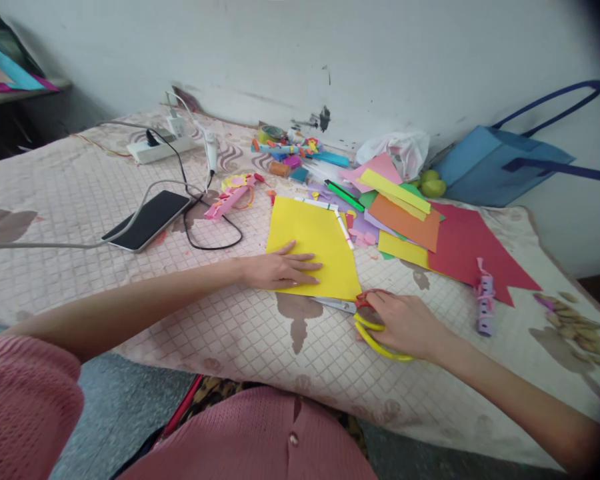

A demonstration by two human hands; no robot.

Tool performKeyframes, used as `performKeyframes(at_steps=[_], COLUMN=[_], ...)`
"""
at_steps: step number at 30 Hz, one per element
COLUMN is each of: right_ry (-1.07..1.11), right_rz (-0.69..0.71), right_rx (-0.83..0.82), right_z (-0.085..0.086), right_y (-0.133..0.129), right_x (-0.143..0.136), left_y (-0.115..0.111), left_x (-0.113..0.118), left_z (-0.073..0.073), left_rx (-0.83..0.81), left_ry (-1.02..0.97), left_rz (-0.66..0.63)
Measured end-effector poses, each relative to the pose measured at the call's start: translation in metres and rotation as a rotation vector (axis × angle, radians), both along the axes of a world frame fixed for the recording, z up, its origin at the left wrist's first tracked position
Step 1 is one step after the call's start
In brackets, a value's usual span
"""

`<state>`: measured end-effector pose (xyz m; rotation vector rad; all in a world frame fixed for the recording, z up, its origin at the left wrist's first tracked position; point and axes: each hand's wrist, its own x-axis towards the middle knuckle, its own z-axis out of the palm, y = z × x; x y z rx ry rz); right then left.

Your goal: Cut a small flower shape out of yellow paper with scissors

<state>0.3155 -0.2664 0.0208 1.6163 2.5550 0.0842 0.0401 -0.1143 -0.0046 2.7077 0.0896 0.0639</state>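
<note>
A sheet of yellow paper [307, 230] lies flat on the patterned tablecloth in front of me. My left hand [283, 268] rests on its lower left part, palm down with the fingers spread. At the sheet's lower right corner, my right hand [403, 323] is closed on a pair of scissors [383, 347] with yellow and red handles. The scissor blades point left and lie partly under the paper's near edge. Two white marker pens [344, 230] lie along the sheet's far and right edges.
Coloured paper pieces [405, 223] and a red sheet [473, 247] lie to the right, near a rolled purple paper tube [485, 303]. A blue bag [505, 163] stands against the wall. On the left are a phone [150, 220], cables and a power strip [160, 148].
</note>
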Motion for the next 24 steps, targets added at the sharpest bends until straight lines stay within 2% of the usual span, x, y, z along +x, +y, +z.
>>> performKeyframes(at_steps=[24], right_ry=[-0.006], right_rz=[0.025], right_rx=[-0.003], right_z=[-0.0001], right_y=[0.0050], right_x=[-0.0094], left_y=[0.0001], left_x=[-0.0010], left_z=[0.0017], left_rx=[0.024], left_ry=[0.013], left_rz=[-0.003])
